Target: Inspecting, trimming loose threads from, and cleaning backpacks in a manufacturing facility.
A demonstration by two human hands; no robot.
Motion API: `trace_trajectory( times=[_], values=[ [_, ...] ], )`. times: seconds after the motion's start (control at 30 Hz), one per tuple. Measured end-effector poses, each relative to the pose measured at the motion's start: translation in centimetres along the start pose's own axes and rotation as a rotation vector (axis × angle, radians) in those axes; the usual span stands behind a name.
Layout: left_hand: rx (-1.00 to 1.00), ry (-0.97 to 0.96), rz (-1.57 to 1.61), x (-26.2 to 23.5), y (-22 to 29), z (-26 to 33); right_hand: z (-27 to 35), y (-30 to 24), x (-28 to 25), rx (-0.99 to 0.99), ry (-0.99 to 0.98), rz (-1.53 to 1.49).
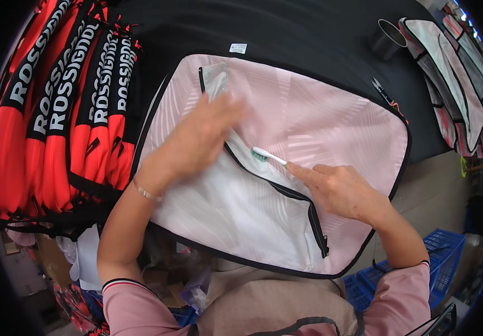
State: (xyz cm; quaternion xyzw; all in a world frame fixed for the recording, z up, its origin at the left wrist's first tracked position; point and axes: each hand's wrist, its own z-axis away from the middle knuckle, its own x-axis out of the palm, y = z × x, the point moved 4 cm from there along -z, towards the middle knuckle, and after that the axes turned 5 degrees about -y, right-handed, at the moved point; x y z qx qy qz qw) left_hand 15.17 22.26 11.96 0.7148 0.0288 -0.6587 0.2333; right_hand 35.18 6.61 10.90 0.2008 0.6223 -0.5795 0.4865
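Note:
A pink patterned fabric panel (353,120) with black edging lies in front of me, overhanging the near edge of the table. Across it runs a diagonal opening with a black zipper (289,191), and pale lining shows beside it. My right hand (339,187) grips a white toothbrush (269,155), its green bristles down close to the fabric along the opening. My left hand (197,137) is over the panel's upper left, near the top end of the opening. Motion smears its fingers, so I cannot make out whether they hold anything.
Red and black bags (57,145) are stacked at the left. Small snips (384,92) and a white label (237,48) lie on the black table (308,33). A dark cup (388,42) and folded pink-grey pieces (454,78) are at the far right. A blue crate (440,255) stands below right.

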Motion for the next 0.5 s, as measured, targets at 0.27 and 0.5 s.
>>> trace_trajectory(
  times=[0.27, 0.5],
  values=[
    [-0.069, 0.034, 0.214, 3.7, 3.3, 6.0, -2.5, -0.5, 0.5, -0.104, 0.105, 0.132],
    [-0.027, 0.056, 0.292, 4.5, 1.7, 6.2, 0.7, 0.0, 1.3, 0.037, -0.226, 0.189]
  ],
)
